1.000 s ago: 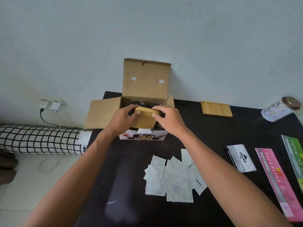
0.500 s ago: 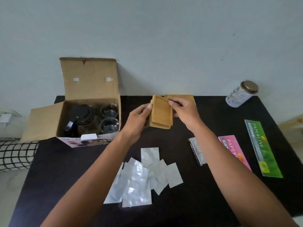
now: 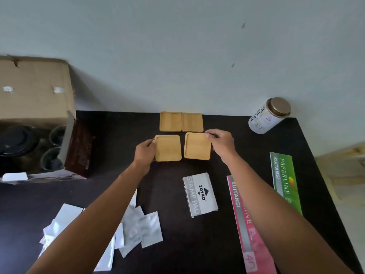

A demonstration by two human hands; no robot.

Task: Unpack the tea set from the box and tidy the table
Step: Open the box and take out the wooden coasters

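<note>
Left hand: the left hand [image 3: 145, 153] pinches the left edge of the near-left coaster [image 3: 168, 148], fingers curled round its rim.
Right hand: the right hand [image 3: 221, 144] grips the far-right corner of the near-right coaster [image 3: 197, 146], fingers curled over the edge.
Key relation: each coaster lies inward of its own hand, flat on the counter [image 3: 118, 135]; a narrow gap parts the two, and the right one sits slightly askew.
Back pair: two more coasters [image 3: 181, 122] lie side by side just behind, touching each other, near the wall.
Box: the box [image 3: 35, 91] stands well to the left, flaps open; a dark teapot [image 3: 16, 139] and glass cups [image 3: 54, 148] are inside, so unpacking looks partly done.
Nearer hand for the box: the left, by my judgement.
Around: a stamp pad [image 3: 200, 194] and pink receipt book [image 3: 248, 224] lie near the right forearm, a green receipt book [image 3: 285, 180] beyond, a jar [image 3: 269, 115] far right, white sachets [image 3: 138, 228] under the left arm.
In the way: nothing lies between the hands and the box.
</note>
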